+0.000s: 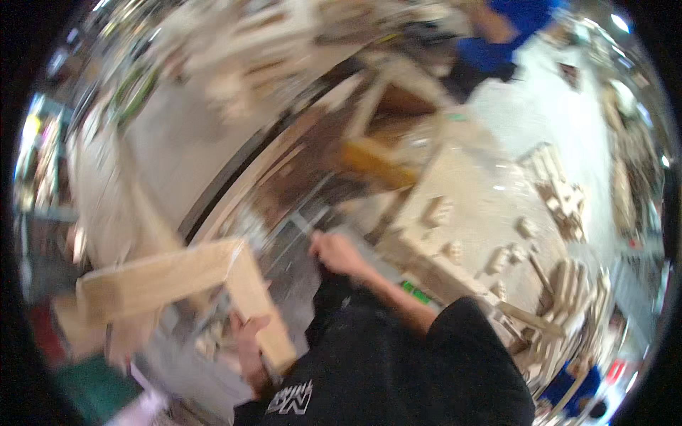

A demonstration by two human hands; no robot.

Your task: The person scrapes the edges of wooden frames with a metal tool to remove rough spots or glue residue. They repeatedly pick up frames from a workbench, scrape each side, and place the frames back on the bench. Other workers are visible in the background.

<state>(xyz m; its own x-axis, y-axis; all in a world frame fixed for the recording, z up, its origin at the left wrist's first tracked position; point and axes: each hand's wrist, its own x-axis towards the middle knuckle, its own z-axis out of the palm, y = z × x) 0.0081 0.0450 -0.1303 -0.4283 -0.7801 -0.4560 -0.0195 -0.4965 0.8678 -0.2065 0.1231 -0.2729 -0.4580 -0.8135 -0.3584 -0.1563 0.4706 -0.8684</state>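
Observation:
An L-shaped corner of a wooden frame stands at the left, its shorter arm reaching down toward me. My left hand grips that shorter arm near its lower end, fingers against the wood. In front of my body, my right hand is closed around a grey T-shaped tool. Motion blur hides what kind of tool it is. Beneath it lies a dark work surface with thin pale lines or bars across it.
To the right stands a pale wooden table with several small wood blocks on it. Curved wooden pieces are piled beyond its near right side. A yellow-edged wooden box sits ahead. A person in blue is at the far right.

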